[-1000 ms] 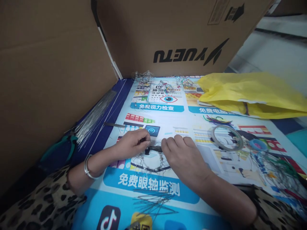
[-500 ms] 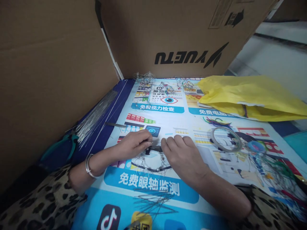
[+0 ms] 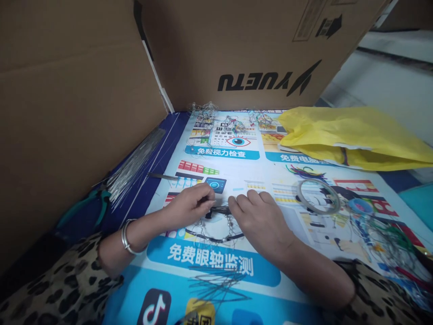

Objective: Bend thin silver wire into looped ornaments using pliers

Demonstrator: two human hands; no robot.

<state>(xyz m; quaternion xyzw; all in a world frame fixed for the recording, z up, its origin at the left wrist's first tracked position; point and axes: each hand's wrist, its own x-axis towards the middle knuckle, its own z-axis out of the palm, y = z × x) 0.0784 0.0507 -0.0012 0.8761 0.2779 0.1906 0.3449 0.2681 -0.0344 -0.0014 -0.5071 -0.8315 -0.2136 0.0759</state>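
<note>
Over the printed sheet, my left hand [image 3: 191,205] is closed in a pinch, with a short pale wire tip showing at its fingertips. My right hand [image 3: 259,221] is curled shut at the top of a beaded wire ring [image 3: 223,240], gripping its dark wire-wrapped part [image 3: 221,210]. This dark part spans the small gap between both hands. Below it the ring hangs in a loop, with small beads and loose wire ends sticking out. My fingers hide much of the gripped part.
Cut wires [image 3: 219,284] lie in front. On the left are a bundle of straight wires [image 3: 135,167], teal-handled pliers [image 3: 101,205] and tweezers [image 3: 162,176]. A tape roll [image 3: 318,211], coloured threads [image 3: 306,171] and a yellow bag [image 3: 355,131] lie right. Cardboard [image 3: 203,45] stands behind.
Both hands stay almost in place around the beaded wire ring. The left fingers shift very slightly, and the dark part between the hands shows a little more.
</note>
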